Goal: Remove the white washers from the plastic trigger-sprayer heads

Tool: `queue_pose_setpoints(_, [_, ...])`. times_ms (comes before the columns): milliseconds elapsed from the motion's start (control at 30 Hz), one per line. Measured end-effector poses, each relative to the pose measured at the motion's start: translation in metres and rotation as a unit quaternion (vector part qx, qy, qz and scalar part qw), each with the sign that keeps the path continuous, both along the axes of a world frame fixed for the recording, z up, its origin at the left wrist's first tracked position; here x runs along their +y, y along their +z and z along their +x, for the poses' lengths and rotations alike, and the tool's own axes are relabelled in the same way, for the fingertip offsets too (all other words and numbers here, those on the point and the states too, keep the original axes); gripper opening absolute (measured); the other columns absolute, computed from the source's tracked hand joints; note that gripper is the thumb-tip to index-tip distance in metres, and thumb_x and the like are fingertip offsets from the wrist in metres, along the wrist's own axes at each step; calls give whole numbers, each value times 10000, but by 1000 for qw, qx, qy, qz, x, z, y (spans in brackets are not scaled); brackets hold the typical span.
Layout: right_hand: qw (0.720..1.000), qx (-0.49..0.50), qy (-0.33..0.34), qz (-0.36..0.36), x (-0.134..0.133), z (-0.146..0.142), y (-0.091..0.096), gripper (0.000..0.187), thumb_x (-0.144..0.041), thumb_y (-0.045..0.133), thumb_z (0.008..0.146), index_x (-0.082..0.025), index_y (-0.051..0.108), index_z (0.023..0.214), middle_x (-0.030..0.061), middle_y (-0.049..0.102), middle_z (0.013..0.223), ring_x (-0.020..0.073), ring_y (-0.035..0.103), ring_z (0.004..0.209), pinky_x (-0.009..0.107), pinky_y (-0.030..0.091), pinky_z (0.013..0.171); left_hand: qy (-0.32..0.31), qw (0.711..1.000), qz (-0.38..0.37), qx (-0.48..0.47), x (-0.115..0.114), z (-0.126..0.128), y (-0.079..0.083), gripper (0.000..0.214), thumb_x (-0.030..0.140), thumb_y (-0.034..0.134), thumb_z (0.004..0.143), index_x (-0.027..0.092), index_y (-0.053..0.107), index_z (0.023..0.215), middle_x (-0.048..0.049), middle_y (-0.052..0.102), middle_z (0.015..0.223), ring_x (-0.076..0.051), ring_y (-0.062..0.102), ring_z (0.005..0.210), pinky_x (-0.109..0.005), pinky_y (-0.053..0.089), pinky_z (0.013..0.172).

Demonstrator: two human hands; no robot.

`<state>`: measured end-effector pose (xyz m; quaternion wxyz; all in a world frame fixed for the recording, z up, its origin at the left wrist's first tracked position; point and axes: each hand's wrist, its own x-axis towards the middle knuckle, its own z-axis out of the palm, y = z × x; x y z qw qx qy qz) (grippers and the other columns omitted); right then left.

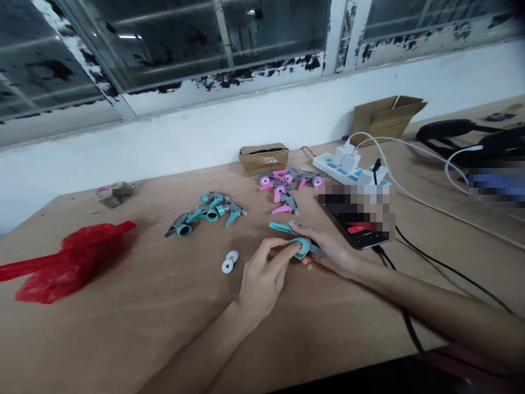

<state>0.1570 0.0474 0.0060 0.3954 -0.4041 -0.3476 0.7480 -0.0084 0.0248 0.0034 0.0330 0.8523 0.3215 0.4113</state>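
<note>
The teal-and-grey trigger sprayer head [302, 246] is held just above the wooden surface [164, 312] between both hands, its long axis running from the teal trigger at the far left to the grey nozzle at the near right, with the round collar facing the camera. The right hand [330, 254] cradles its body from behind with the fingers closed, while the left hand [262, 276] reaches in from the near left and pinches the collar between thumb and forefinger. Two white washers [229, 261] lie just left of the left hand, the nearer one.

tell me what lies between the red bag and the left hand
Two white discs on the table, nearer the left hand than the red bag; otherwise bare wood, in the head view.
</note>
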Motion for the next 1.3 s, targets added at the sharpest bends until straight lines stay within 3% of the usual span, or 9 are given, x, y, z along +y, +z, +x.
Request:
queue_pose_setpoints(300, [1000,-2,27,1,1,1,-2,387,-506,557,811,-172,604,621,-11,553,507,87,477,419,216,345,400,16,999,-32,-8,-1,5,1,270,67,383,890,199,594,994,-38,529,905,-113,568,720,-247,525,635])
queue_pose_setpoints(567, [999,-13,31,-7,1,1,-4,401,-521,553,809,-169,610,625,-3,559,511,95,488,430,219,361,412,6,994,-88,-70,-6,6,-1,267,46,418,881,219,587,993,-29,494,936,-111,564,780,-258,536,691])
queue_pose_setpoints(800, [999,-11,47,18,3,1,-9,438,-547,550,800,-162,616,603,-1,555,510,96,491,436,231,388,431,-8,990,-111,-83,-9,4,1,306,5,411,860,215,585,1001,-26,500,937,-97,566,727,-233,553,632])
queue_pose_setpoints(1300, [999,6,33,25,-3,0,1,407,-523,584,781,-158,587,600,-12,565,521,91,488,450,210,377,427,-50,980,-156,-114,-9,1,-2,325,18,386,881,203,610,1026,-48,587,1059,-114,628,852,-272,603,721])
